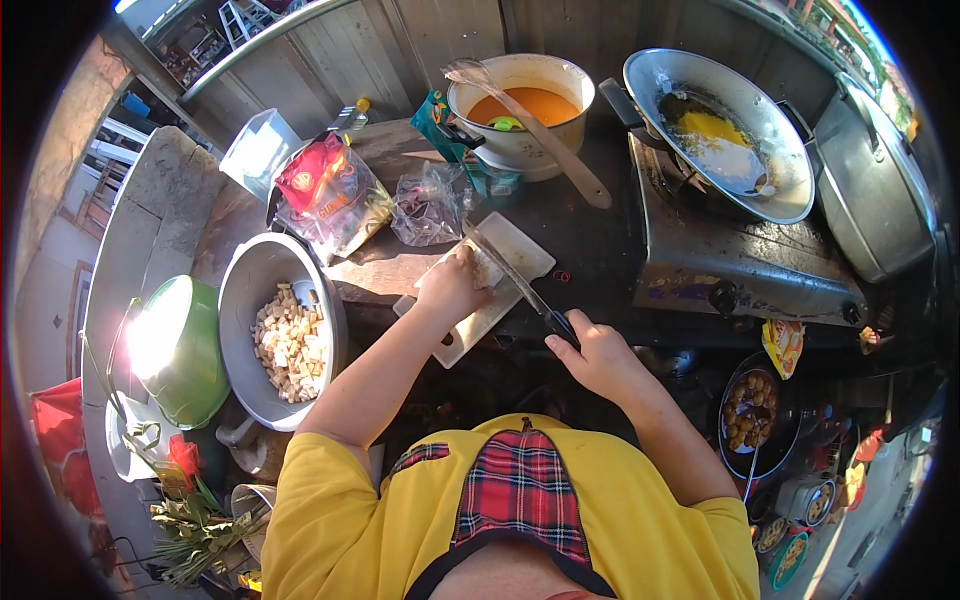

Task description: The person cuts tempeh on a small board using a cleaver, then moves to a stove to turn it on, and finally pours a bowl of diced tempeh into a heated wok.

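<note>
My left hand [454, 285] presses down on a pale block of food [489, 270], possibly tempeh, which it partly hides. Under both lies a white plastic cutting board [480, 330], set slantwise on the dark counter. My right hand [604, 356] grips the black handle of a kitchen knife [517, 276]. The blade runs up and left over the board, close beside the block and my left fingers; whether it touches the block I cannot tell. To the left, a grey plastic basin [238, 330] holds many small pale cut pieces [289, 345].
Behind the board are a crumpled clear plastic bag [429, 210], a red-and-clear package [326, 199] and a pot [525, 154] of orange liquid with a wooden spatula [555, 146] across it. A wok [780, 191] with oil sits on the gas stove [750, 262] at right. A green basin [184, 375] leans far left.
</note>
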{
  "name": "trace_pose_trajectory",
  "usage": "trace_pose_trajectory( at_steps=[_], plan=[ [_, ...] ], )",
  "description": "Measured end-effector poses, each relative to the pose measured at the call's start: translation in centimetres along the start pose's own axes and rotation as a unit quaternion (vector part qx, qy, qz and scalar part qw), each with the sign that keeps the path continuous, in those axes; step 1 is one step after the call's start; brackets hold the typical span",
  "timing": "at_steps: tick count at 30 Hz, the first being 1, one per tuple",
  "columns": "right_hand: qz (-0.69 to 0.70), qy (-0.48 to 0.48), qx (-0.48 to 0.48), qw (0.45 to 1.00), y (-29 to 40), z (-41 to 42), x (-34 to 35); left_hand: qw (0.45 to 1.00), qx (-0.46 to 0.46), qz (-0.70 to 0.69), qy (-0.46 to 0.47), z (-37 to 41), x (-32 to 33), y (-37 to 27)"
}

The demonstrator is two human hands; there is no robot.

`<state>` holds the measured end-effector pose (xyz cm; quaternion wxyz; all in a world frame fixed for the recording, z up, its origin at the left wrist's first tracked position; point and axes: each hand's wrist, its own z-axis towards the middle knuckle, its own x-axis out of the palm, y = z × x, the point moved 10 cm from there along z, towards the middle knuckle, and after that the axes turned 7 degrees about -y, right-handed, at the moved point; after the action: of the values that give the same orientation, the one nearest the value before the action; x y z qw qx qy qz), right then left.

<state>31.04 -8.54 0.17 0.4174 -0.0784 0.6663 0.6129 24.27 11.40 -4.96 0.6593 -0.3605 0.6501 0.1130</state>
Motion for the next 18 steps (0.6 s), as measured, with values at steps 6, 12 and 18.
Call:
trace_pose_trajectory(
  at_steps=[6, 12, 18],
  plan=[
    [-0.063, -0.024, -0.031, 0.997, 0.55, 0.31, -0.3, 1.0, -0.001, 0.004, 0.013, 0.1, 0.05, -0.44],
    [-0.044, -0.041, -0.072, 0.996, 0.81, 0.67, -0.51, 1.0, -0.005, -0.001, 0.014, -0.05, -0.14, -0.43],
    [-0.072, -0.027, -0.062, 0.995, -0.05, 0.64, 0.07, 1.0, -0.004, 0.017, 0.015, -0.06, -0.02, -0.52]
  ],
)
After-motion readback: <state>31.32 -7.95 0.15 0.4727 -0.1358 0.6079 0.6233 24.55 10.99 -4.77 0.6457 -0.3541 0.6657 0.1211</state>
